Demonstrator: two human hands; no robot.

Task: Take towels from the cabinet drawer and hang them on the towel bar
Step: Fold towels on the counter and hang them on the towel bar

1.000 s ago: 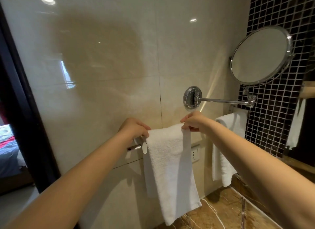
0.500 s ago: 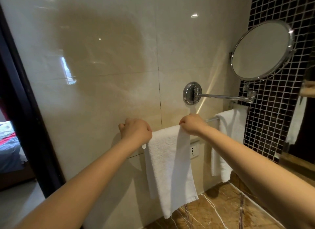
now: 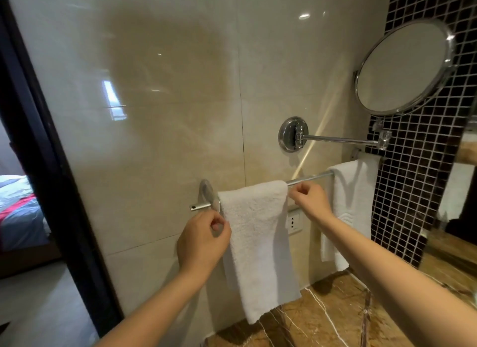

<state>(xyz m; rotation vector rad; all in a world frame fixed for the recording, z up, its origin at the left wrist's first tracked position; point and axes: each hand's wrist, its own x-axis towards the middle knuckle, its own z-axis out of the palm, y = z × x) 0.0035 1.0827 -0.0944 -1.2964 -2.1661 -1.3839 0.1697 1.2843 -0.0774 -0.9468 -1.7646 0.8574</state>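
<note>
A white towel hangs folded over the left part of the chrome towel bar on the beige wall. My left hand is below the bar's left end, thumb and forefinger pinching the towel's left edge. At the towel's upper right edge, just under the bar, my right hand pinches it with curled fingers. A second white towel hangs at the bar's right end. The cabinet drawer is out of view.
A round chrome mirror on a swing arm juts out above the bar. A wall socket sits behind the towel. Brown marble counter lies below. A dark door frame stands at the left.
Both hands came down off the top of the bar to the towel's side edges; my left hand dropped the most, uncovering the bar's left end. The towel hangs a little straighter.
</note>
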